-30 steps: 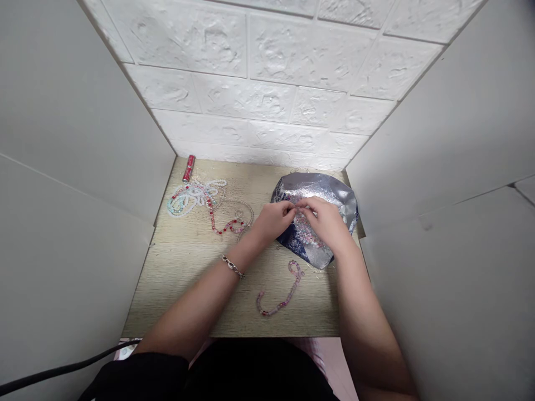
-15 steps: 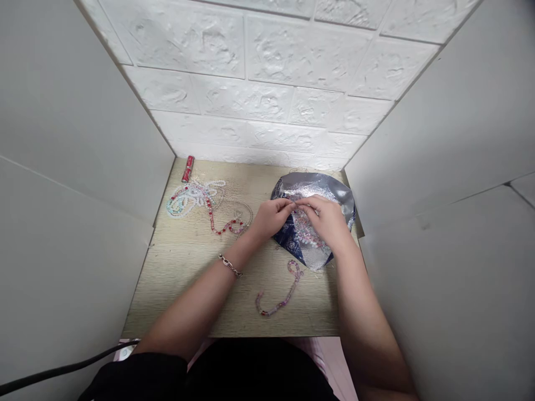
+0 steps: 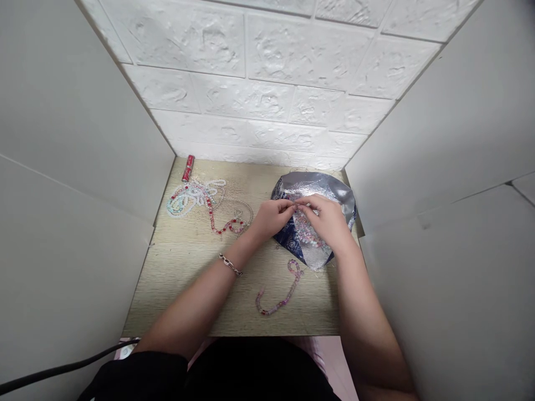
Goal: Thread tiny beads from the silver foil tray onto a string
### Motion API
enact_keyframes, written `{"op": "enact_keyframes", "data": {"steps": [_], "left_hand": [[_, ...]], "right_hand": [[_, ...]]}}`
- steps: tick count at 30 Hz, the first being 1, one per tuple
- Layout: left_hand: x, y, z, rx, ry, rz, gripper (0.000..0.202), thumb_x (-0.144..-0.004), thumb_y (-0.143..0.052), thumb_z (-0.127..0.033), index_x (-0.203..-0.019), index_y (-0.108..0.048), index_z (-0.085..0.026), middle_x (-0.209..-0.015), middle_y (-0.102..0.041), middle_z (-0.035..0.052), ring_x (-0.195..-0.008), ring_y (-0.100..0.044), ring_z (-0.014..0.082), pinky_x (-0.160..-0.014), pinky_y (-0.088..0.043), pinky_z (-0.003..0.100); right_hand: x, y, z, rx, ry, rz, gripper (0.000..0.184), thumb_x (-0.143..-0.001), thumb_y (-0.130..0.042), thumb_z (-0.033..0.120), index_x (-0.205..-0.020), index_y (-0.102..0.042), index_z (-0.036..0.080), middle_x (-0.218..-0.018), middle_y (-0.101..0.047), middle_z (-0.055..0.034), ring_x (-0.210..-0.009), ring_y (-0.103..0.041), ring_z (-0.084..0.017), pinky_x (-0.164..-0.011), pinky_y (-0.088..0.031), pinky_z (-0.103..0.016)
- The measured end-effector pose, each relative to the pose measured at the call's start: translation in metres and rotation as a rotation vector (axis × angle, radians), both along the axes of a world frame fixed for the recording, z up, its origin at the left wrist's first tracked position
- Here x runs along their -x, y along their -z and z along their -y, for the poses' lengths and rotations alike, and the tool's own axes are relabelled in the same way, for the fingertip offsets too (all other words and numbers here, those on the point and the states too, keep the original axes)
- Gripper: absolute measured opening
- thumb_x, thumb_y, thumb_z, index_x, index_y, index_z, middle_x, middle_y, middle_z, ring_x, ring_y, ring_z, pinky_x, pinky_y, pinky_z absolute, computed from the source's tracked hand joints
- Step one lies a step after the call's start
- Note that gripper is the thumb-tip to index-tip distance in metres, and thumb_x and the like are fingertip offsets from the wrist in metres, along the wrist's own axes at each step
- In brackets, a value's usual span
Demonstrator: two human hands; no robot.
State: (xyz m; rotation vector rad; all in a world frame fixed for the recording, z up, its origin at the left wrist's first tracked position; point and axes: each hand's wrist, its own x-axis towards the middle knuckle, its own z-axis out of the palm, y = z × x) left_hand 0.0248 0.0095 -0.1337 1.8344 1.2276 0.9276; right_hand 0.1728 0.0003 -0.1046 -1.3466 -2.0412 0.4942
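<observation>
Over a silver-lined, dark blue bag [image 3: 317,181] my two hands meet fingertip to fingertip. My left hand [image 3: 271,216] is closed in a pinch at the bag's left side. My right hand [image 3: 324,216] pinches against it from the right. Whatever lies between the fingertips is too small to make out. Loose pastel beads [image 3: 307,231] fill the bag's middle, partly covered by my right hand. A curved string of pink and purple beads [image 3: 284,302] lies on the table in front of the bag.
White, pale blue and red bead strands [image 3: 190,199] lie tangled on the wooden table [image 3: 179,278] at left. Behind them is a small red cylinder [image 3: 188,168]. A white brick-pattern wall [image 3: 267,100] closes the back, with grey panels [image 3: 451,223] on both sides.
My right fingertips have shifted very slightly against the left ones. The bag, the bead strings and both arms are in nearly the same places.
</observation>
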Motion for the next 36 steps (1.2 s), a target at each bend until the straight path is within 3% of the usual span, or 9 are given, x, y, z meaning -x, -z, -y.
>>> {"op": "enact_keyframes", "data": {"steps": [10, 18, 28, 36], "left_hand": [[0.0039, -0.0044, -0.0018, 0.065, 0.066, 0.042, 0.03, -0.078, -0.043, -0.033, -0.085, -0.065, -0.014, -0.071, -0.063, 0.0009, -0.066, -0.052, 0.0095, -0.057, -0.037, 0.018], [0.0027, -0.005, -0.0022, 0.173, 0.067, 0.168, 0.032, -0.076, -0.046, -0.035, -0.087, -0.064, -0.012, -0.048, -0.053, -0.002, -0.051, -0.048, 0.0076, -0.052, -0.038, 0.018], [0.0027, -0.0052, -0.0019, 0.161, 0.063, 0.182, 0.029, -0.077, -0.045, -0.035, -0.086, -0.063, -0.014, -0.047, -0.052, -0.0023, -0.051, -0.049, 0.008, -0.053, -0.038, 0.019], [0.0028, -0.0065, -0.0012, 0.195, 0.077, 0.165, 0.029, -0.077, -0.045, -0.035, -0.083, -0.063, -0.013, -0.042, -0.043, -0.0052, -0.045, -0.042, 0.0064, -0.049, -0.035, 0.019]], "right_hand": [[0.0, -0.0027, 0.0011, 0.065, -0.005, -0.042, 0.016, -0.076, -0.051, 0.021, -0.086, -0.063, 0.023, -0.084, -0.064, -0.0011, -0.08, -0.057, -0.015, -0.073, -0.043, -0.029], [-0.0009, -0.0024, 0.002, 0.074, 0.015, -0.112, 0.016, -0.074, -0.054, 0.023, -0.088, -0.062, 0.023, -0.085, -0.064, -0.0006, -0.076, -0.057, -0.014, -0.07, -0.044, -0.029], [-0.0017, 0.0039, 0.0004, 0.154, 0.011, -0.244, 0.019, -0.074, -0.053, 0.025, -0.092, -0.061, 0.022, -0.088, -0.065, -0.0028, -0.081, -0.06, -0.016, -0.076, -0.047, -0.034], [-0.0014, 0.0016, 0.0017, 0.13, 0.05, -0.194, 0.017, -0.076, -0.05, 0.026, -0.086, -0.063, 0.021, -0.085, -0.065, -0.0023, -0.079, -0.059, -0.015, -0.073, -0.047, -0.033]]}}
